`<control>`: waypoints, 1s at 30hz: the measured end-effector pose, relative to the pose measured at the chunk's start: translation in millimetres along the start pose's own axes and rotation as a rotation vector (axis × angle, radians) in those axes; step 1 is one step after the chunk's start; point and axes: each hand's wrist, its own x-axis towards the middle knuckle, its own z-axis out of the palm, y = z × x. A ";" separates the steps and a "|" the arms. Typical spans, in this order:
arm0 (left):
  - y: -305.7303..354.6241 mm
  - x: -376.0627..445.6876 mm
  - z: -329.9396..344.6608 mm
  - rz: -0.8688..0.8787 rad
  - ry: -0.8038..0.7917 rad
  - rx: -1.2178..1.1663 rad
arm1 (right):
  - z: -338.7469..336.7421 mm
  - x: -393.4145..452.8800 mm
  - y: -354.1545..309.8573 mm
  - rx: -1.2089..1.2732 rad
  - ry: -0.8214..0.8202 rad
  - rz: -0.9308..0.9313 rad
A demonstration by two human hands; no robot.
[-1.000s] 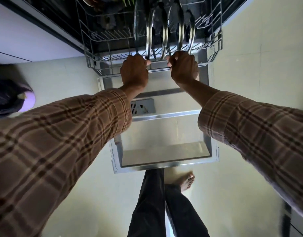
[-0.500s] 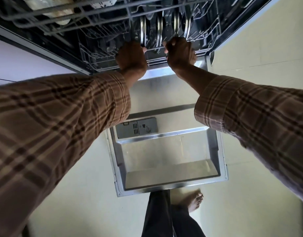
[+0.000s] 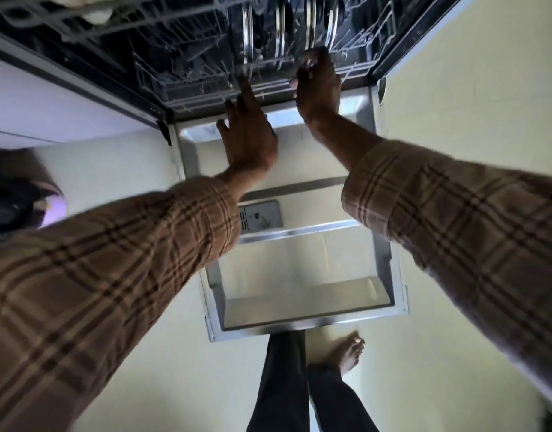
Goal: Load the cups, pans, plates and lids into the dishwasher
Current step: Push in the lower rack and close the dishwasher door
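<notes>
The lower wire rack (image 3: 199,98) sits pushed inside the dark dishwasher tub. Several metal-rimmed lids (image 3: 280,35) stand upright in its right half. My left hand (image 3: 248,132) hovers over the door's inner edge with its fingers spread and straight, the fingertips just short of the rack's front rail. My right hand (image 3: 318,85) reaches to the rack's front rail below the lids, fingers loosely bent against the wire. The upper rack (image 3: 112,14) shows at the top left with pale dishes in it, mostly hidden.
The dishwasher door (image 3: 302,294) lies open and flat between me and the tub, with the detergent box (image 3: 260,215) on it. My legs and a bare foot (image 3: 346,353) stand at its front edge. A white cabinet (image 3: 50,107) flanks the left.
The lower rack has slid from out over the door into the tub. Both hands gripped its front rail before; now the left hand has let go and opened, and the right has loosened.
</notes>
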 end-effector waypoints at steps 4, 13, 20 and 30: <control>-5.8 -119.7 28.9 0.055 -0.294 -0.064 | -7.1 -97.1 82.2 0.196 -0.041 0.183; -29.9 -333.6 101.8 0.046 -0.687 0.010 | -93.7 -335.2 247.8 0.588 -0.088 1.107; -66.4 -372.4 159.0 0.113 -0.584 0.073 | -93.9 -397.4 337.6 0.827 0.085 1.404; -80.4 -418.1 153.8 0.186 -0.523 0.138 | -103.1 -411.2 342.4 1.058 0.143 1.404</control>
